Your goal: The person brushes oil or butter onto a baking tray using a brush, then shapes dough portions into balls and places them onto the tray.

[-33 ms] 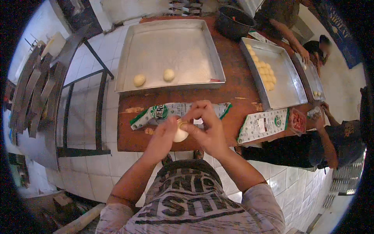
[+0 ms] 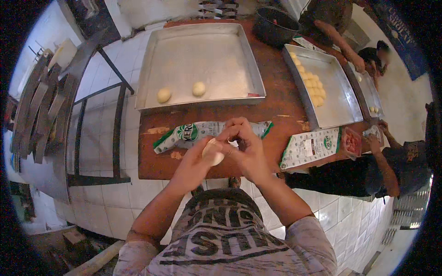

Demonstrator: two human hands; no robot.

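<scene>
A pale, rounded dough ball [image 2: 212,155] is held between my two hands, above the near side of the wooden table. My left hand [image 2: 193,159] cups its left side, fingers closed around it. Curled in from the right, my right hand [image 2: 244,146] presses thumb and fingertips to the top of the dough; motion blurs the fingertips a little. Beneath the hands lies a white and green printed plastic package [image 2: 172,140], partly hidden by them. Farther off stands a large metal tray [image 2: 202,55] with two dough balls [image 2: 164,95] near its front edge.
A second tray [image 2: 340,87] on the right holds rows of dough balls. Close by are another printed sheet [image 2: 307,148] and a container of red filling [image 2: 351,142]. Co-workers stand at the right. A black bucket [image 2: 276,26] sits at the back, a metal frame [image 2: 120,124] at left.
The dough ball has tilted and moved slightly left within my hands. My right thumb and fingers have shifted over its top. A co-worker's hand at the far right has moved slightly.
</scene>
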